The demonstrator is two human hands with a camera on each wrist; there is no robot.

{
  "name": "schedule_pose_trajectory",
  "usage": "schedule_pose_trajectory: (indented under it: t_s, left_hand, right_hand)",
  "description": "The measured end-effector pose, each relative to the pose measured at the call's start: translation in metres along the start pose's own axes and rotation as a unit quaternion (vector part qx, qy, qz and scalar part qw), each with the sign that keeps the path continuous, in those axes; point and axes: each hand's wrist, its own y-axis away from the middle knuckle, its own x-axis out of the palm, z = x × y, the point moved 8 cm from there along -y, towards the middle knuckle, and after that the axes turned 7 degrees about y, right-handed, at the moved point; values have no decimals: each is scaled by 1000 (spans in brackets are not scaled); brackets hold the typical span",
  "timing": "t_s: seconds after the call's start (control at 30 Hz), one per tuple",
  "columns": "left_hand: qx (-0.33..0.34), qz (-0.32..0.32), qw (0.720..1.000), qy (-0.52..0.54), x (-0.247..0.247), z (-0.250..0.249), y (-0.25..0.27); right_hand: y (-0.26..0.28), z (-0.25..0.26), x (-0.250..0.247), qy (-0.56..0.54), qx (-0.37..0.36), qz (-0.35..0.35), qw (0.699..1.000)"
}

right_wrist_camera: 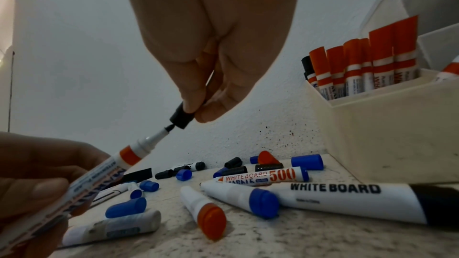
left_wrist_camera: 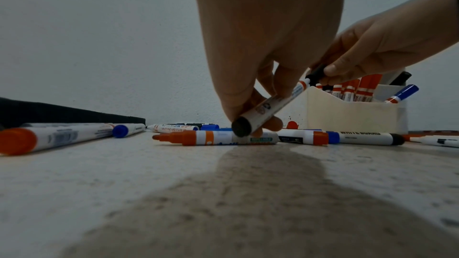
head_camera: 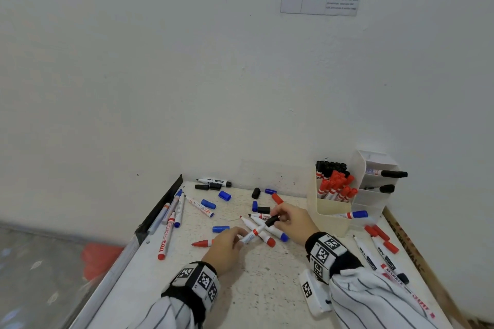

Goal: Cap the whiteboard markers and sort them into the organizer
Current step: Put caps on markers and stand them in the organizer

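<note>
My left hand (head_camera: 239,238) grips a white marker (head_camera: 251,234) with a red band and a bare black tip, tilted up to the right. In the left wrist view its black butt end (left_wrist_camera: 241,127) points at the camera. My right hand (head_camera: 279,219) pinches a black cap (head_camera: 272,221), and in the right wrist view the black cap (right_wrist_camera: 182,117) has its opening right at the marker's nib (right_wrist_camera: 169,128). The cream organizer (head_camera: 331,212) stands at the right, holding several red and black capped markers and one blue one.
Loose blue caps (head_camera: 224,195), black caps and red caps lie scattered among uncapped markers (head_camera: 258,231) under my hands. More markers (head_camera: 374,254) lie at the right. A white tiered holder (head_camera: 374,195) stands behind the organizer. A black strip (head_camera: 163,203) edges the table's left side.
</note>
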Motion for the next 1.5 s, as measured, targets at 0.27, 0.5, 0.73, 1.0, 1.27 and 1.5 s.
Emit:
schedule_pose_trajectory:
  t_s: [0.27,0.5,0.73,1.0,1.27,1.5]
  left_hand:
    - [13,39,999,11,13,0,6]
    - [33,5,999,33,11,-2,5]
    - [78,57,992,78,20,-11,8]
    - [17,113,979,172,24,-9,13]
    - [41,-24,998,-49,4,-4,5]
    - [-119,-33,963,-240,-11,27,10]
  right_hand:
    - [12,-4,27,52,52,88,993]
    - [17,-12,29,51,98,58,992]
    - [19,-10,27,14,77,22,997]
    - [22,2,30,2,-16,23,1000]
    - [9,0,7,77,-5,36,996]
    - [4,-19,-28,82,32,-43,995]
